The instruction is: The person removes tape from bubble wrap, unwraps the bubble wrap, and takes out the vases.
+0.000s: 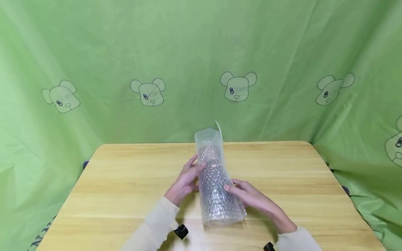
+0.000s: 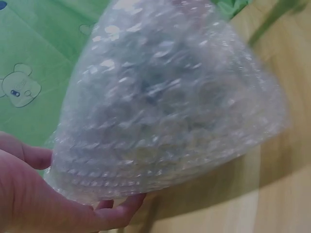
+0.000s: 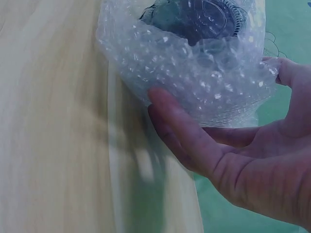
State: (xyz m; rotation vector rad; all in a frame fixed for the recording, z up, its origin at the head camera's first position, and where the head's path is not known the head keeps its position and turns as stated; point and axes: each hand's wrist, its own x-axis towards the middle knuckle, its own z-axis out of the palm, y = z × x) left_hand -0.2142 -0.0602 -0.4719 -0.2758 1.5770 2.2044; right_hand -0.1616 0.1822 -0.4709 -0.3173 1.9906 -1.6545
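Observation:
A long bundle of bubble wrap (image 1: 216, 190) is held tilted above the table, its loose upper end sticking up at the back. My left hand (image 1: 183, 181) grips its left side around mid-height, thumb on the front. Lower down, on the right side, my right hand (image 1: 251, 197) holds it with the thumb in front and the fingers behind. In the right wrist view, a round, clear glass base (image 3: 201, 19) with a ridged rim shows inside the end of the wrap. The rest of the wrapped glass item is blurred by the bubbles.
The wooden table (image 1: 125, 195) lies beneath both hands. A green curtain (image 1: 188, 45) printed with bear heads hangs behind it and on both sides. Black wrist devices (image 1: 181, 231) are worn below the hands, at the cream sleeves.

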